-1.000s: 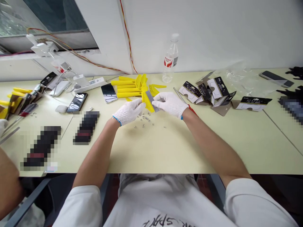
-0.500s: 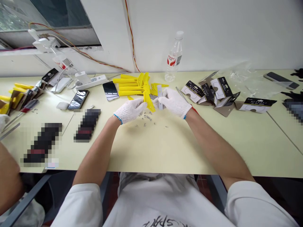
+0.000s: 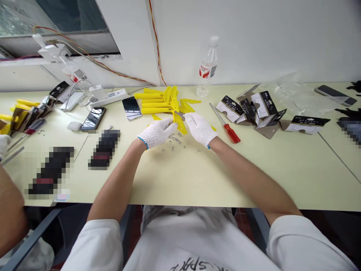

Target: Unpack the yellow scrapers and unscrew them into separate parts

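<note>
My left hand (image 3: 158,133), in a white knit glove with a blue cuff, grips a yellow plastic piece with a flared, triangular head (image 3: 179,125). From the other side my right hand (image 3: 200,130), gloved the same way, pinches a thin metal plate (image 3: 179,115) against that piece. Fingers cover most of the plate. Just below the hands lie several small metal screws (image 3: 176,140). Behind them is a pile of yellow plastic handles (image 3: 155,106) with flared heads. A red-handled screwdriver (image 3: 231,132) rests on the table to the right of my right hand.
A water bottle (image 3: 207,69) stands at the wall. Opened black-and-white cardboard packs (image 3: 263,103) and a clear plastic bag (image 3: 293,92) lie right. Phones (image 3: 93,118) and a power strip (image 3: 109,98) are left. A co-worker's arm (image 3: 11,210) shows at the far left.
My right hand has turned and brought the metal plate from upright beside the yellow piece to against it. The screwdriver's red handle, mostly hidden before, now shows.
</note>
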The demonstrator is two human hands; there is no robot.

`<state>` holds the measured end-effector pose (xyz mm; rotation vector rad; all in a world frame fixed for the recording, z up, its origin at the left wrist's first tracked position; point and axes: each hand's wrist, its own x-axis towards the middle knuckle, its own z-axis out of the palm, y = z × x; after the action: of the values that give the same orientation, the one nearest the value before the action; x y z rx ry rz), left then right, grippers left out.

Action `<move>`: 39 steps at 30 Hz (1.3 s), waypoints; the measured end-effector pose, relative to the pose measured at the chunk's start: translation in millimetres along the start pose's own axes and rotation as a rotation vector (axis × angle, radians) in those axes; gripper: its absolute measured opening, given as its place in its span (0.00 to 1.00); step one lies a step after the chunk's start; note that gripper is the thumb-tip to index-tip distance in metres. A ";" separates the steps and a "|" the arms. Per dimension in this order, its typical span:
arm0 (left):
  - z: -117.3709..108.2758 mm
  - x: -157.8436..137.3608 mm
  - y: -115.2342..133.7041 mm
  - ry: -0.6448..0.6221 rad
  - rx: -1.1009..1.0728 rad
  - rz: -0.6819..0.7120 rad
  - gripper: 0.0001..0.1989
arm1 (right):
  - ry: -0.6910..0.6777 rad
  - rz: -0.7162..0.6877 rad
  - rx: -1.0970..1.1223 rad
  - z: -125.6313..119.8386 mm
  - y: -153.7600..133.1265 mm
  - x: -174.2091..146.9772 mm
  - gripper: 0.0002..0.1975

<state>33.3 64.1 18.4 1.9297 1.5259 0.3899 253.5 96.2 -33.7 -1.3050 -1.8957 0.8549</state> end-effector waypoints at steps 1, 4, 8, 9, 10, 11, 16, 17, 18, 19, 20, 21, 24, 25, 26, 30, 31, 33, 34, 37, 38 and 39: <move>-0.2 -0.5 1.4 -0.013 0.003 -0.003 0.16 | -0.014 0.000 -0.004 -1.7 0.0 0.1 0.20; -1.4 -1.6 5.2 -0.045 0.011 -0.018 0.16 | -0.065 -0.003 -0.019 -10.5 -0.9 -1.6 0.19; -2.8 -1.9 8.8 -0.037 0.056 -0.040 0.17 | -0.108 0.000 -0.036 -25.0 -4.0 -4.7 0.19; -3.0 -2.1 9.6 -0.031 0.071 -0.045 0.17 | -0.111 0.003 -0.037 -27.9 -5.0 -5.0 0.19; -3.2 -2.2 10.2 -0.026 0.084 -0.048 0.17 | -0.112 0.008 -0.037 -30.1 -6.0 -5.0 0.18; -3.2 -2.4 10.7 -0.024 0.091 -0.050 0.17 | -0.111 0.013 -0.034 -31.6 -6.9 -4.9 0.18; -3.9 -2.5 8.4 -0.052 0.107 -0.035 0.17 | -0.101 0.046 -0.011 -28.4 -9.4 -5.3 0.17; -4.2 -2.1 6.5 -0.061 0.109 -0.030 0.17 | -0.099 0.053 -0.005 -26.6 -9.4 -5.6 0.17; -4.4 -1.7 4.3 -0.069 0.109 -0.022 0.18 | -0.097 0.061 0.000 -25.0 -9.3 -5.9 0.16; -4.6 -1.2 2.1 -0.075 0.105 -0.014 0.18 | -0.097 0.068 0.006 -23.6 -9.2 -6.2 0.16; -4.8 -0.9 0.1 -0.078 0.099 -0.006 0.19 | -0.096 0.074 0.012 -22.6 -9.2 -6.4 0.16; -4.9 -0.6 -1.5 -0.080 0.093 -0.001 0.19 | -0.094 0.081 0.018 -21.9 -9.2 -6.5 0.15; -5.1 -0.6 -3.0 -0.082 0.069 -0.006 0.19 | -0.092 0.096 0.041 -21.5 -9.7 -6.3 0.16; -5.3 -0.7 -2.7 -0.082 0.060 -0.008 0.19 | -0.092 0.101 0.049 -21.6 -10.1 -6.2 0.17; -5.5 -0.9 -2.2 -0.082 0.053 -0.010 0.19 | -0.092 0.106 0.059 -21.8 -10.5 -6.1 0.17; -6.4 -1.2 -1.9 -0.088 0.053 -0.016 0.20 | -0.082 0.123 0.107 -24.0 -12.8 -6.9 0.18; -6.6 -1.2 -2.4 -0.087 0.054 -0.015 0.20 | -0.079 0.126 0.120 -25.4 -13.6 -7.5 0.18; -6.6 -1.2 -3.3 -0.079 0.051 -0.012 0.20 | -0.074 0.132 0.142 -28.8 -15.2 -9.0 0.17; -6.5 -1.3 -3.6 -0.075 0.046 -0.011 0.20 | -0.073 0.134 0.151 -30.4 -16.0 -9.7 0.17; -6.1 -1.6 -3.0 -0.072 0.039 -0.003 0.20 | -0.070 0.140 0.168 -32.6 -17.9 -10.8 0.14; -6.0 -1.7 -2.4 -0.073 0.044 -0.001 0.20 | -0.070 0.143 0.171 -31.9 -18.2 -10.7 0.13; -6.0 -1.8 -1.8 -0.073 0.051 0.001 0.20 | -0.071 0.147 0.173 -30.4 -18.2 -10.5 0.12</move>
<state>27.9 64.4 22.1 1.9624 1.5015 0.2800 272.0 85.3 -3.5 -1.3349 -1.7508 1.1281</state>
